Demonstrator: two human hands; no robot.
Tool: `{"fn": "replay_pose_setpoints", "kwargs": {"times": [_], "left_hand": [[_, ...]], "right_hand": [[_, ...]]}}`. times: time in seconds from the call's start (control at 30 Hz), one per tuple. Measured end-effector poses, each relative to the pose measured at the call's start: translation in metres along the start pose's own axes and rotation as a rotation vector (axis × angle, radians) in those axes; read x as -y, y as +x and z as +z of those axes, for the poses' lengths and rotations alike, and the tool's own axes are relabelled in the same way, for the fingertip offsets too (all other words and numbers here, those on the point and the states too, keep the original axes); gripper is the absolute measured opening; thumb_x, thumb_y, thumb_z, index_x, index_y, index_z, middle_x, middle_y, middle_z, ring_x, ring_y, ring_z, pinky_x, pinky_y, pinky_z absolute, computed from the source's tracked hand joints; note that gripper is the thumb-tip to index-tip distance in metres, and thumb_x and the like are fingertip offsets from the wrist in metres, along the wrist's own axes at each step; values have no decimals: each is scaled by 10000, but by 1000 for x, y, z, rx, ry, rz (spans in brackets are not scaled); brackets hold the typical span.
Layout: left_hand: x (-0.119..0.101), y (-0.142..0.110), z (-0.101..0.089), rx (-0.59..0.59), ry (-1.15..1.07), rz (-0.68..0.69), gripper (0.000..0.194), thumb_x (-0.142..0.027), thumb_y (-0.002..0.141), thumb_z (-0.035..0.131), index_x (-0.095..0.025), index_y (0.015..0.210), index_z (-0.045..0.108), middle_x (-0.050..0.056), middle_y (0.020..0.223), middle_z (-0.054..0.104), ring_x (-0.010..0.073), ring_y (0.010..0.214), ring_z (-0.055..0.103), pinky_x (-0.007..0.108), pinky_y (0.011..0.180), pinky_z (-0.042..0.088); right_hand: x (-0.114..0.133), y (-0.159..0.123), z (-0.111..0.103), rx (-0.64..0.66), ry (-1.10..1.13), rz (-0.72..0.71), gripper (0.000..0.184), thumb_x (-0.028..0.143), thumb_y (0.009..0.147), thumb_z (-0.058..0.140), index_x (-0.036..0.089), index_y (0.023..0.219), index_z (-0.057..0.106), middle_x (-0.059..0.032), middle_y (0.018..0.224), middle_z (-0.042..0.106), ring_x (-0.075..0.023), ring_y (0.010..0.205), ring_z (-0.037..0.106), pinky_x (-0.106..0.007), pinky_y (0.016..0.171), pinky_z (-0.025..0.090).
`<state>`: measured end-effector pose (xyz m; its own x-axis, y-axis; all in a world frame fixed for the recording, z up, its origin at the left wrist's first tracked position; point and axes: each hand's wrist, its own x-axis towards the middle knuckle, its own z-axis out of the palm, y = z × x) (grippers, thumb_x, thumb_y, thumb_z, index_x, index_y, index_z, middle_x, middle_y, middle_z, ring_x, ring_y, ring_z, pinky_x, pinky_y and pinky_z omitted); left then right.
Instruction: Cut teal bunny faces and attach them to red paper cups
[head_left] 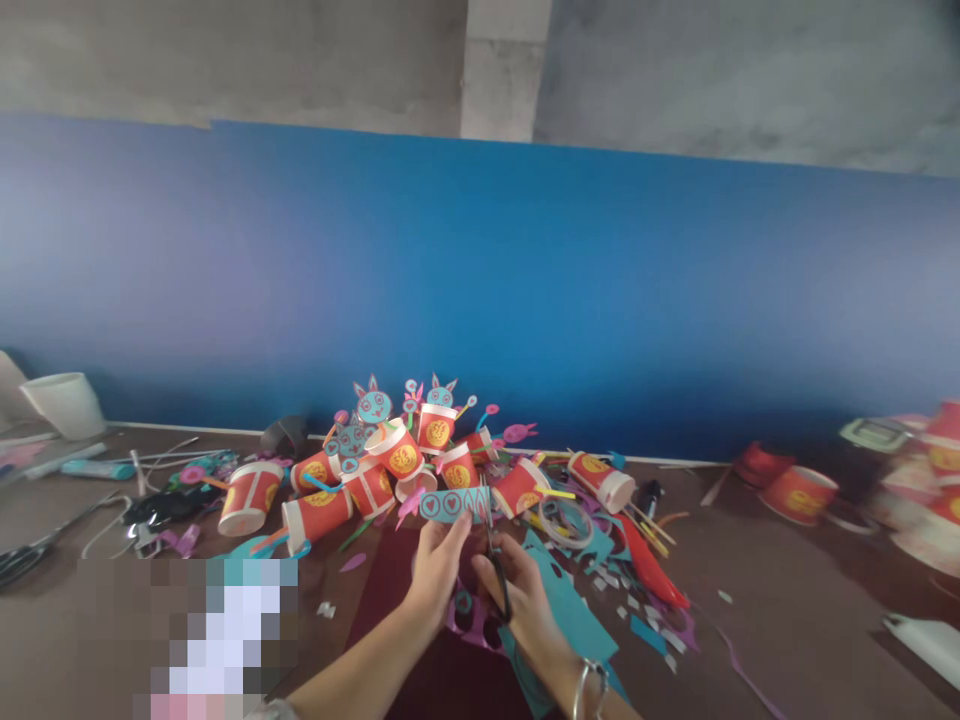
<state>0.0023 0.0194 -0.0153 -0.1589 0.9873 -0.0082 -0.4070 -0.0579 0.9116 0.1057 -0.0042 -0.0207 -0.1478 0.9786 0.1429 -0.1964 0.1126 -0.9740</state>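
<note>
**Trimming a patterned blue strip (442,506) with scissors (504,588)**

A blue panel (480,280) spans the middle of the frame behind a brown desk (757,570). At the centre, a heap of red paper cups (403,458) lies beyond the hands, with blue cat-face cut-outs (373,405) above it. A teal sheet (574,600) lies at lower centre-right, partly under the right forearm.

The left hand (439,550) pinches the strip just below the frame's centre; the right hand (519,575) grips the scissors by the handles, blades pointing up at the strip's right end. Cutting out the drawn hearts and pointed ovals appears to be the step in hand; whether the blades have bitten is too small to tell. The next move calls for a steady strip and blades following the outline. Pale scraps (606,578) lie to the right.
</note>
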Motion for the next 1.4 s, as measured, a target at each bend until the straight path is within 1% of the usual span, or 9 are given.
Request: {"fn": "replay_pose_setpoints", "kwargs": {"times": [0.07,0.13,0.33,0.63,0.83,0.97,1.13,1.23,1.4], "left_hand": [[3,2,-2,77,23,39,277,-411,704,695,-154,808,693,61,784,718,238,806,661,316,766,484],[5,4,-4,104,39,63,261,-405,725,677,-153,790,690,58,774,716,235,799,658,315,766,479],[2,6,-4,53,29,46,288,-405,666,716,-150,798,689,59,791,721,241,820,652,325,795,469],[3,4,-5,-14,53,36,323,-438,660,719,-142,784,684,50,733,697,227,787,638,300,754,461],[4,6,-7,113,109,85,319,-458,721,659,-140,708,685,32,651,670,201,679,616,295,714,461],[1,7,-7,145,110,93,296,-436,715,668,-143,669,676,22,632,665,195,670,609,287,715,452],[-6,9,-5,126,95,95,294,-431,694,683,-137,699,668,32,670,681,201,698,620,281,710,449],[-8,8,-4,113,88,91,294,-429,677,697,-136,700,671,39,673,689,211,706,629,284,710,452],[-11,7,-3,110,65,86,309,-434,665,703,-138,754,690,66,771,722,234,781,649,302,760,460]], "right_hand": [[-1,1,-1,-10,-15,-20,365,509,710,681,178,777,542,74,528,427,-58,445,332,-180,409,268],[-3,1,-3,-23,-35,-29,354,489,711,689,173,787,551,75,533,417,-60,465,321,-181,424,262],[-2,1,-3,-43,-55,30,373,507,696,690,174,755,533,82,499,399,-55,443,294,-181,403,229],[1,1,-2,-34,-22,41,362,488,672,721,182,758,549,89,455,411,-49,387,290,-180,367,214],[0,0,-3,-32,-40,11,359,501,693,698,177,769,565,73,495,429,-68,438,330,-187,416,256],[0,2,-6,-36,-60,4,349,495,708,686,171,764,568,66,510,431,-74,468,333,-191,440,264],[1,4,-8,-35,-76,12,368,506,693,693,164,747,565,76,490,390,-67,452,292,-193,419,227],[0,4,-9,-34,-73,5,362,496,697,695,162,738,561,76,489,389,-65,451,295,-190,414,230],[-1,2,-8,-21,-60,27,372,503,703,689,162,773,557,85,465,393,-53,409,298,-178,381,224]]}}
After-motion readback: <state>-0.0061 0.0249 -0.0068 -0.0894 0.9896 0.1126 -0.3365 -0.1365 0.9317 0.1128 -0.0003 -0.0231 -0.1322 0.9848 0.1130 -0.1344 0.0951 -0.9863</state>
